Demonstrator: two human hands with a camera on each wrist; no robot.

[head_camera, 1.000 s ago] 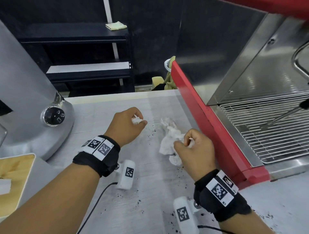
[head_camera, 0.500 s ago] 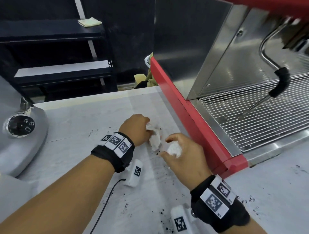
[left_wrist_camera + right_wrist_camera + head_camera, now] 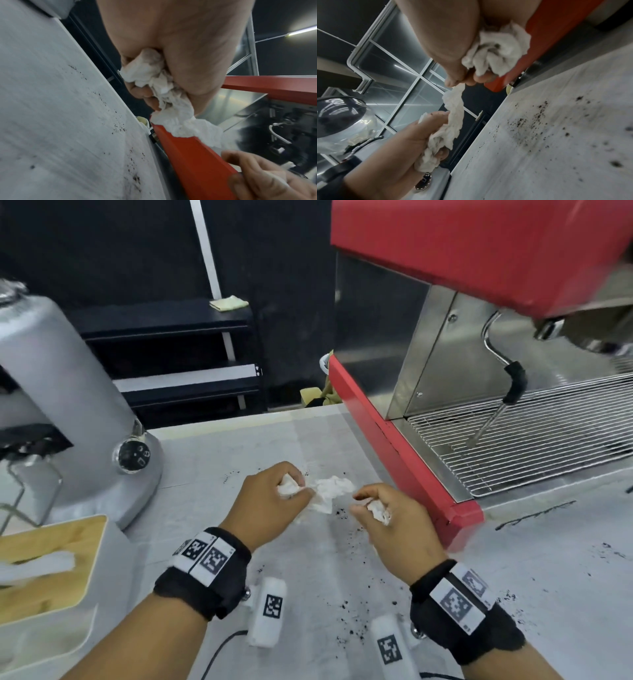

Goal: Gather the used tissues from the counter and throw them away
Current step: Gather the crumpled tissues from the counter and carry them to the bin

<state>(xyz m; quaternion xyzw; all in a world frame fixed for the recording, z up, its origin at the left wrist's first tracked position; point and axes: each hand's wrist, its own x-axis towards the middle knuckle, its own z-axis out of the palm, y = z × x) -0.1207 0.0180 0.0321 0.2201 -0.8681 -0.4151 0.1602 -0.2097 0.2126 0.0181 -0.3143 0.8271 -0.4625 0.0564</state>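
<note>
Here, head view: tissues [image 3: 330,491] bunched above tabletop [image 3: 308,559] between left hand [image 3: 270,501] and right hand [image 3: 394,522]. Left wrist: wad clenched in curled fingers. Right wrist: second wad clenched; stretched strip best gathered in before binning.

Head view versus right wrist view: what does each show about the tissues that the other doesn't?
Only the head view shows the tissue box, the grinder and the espresso machine's drip grate.

Only the right wrist view shows the underside of the right hand: a crumpled wad packed in the palm while thumb and fingertip pinch the end of a second tissue.

Both show that tissue stretched across to the left hand, which grips it, above the counter speckled with coffee grounds.
</note>
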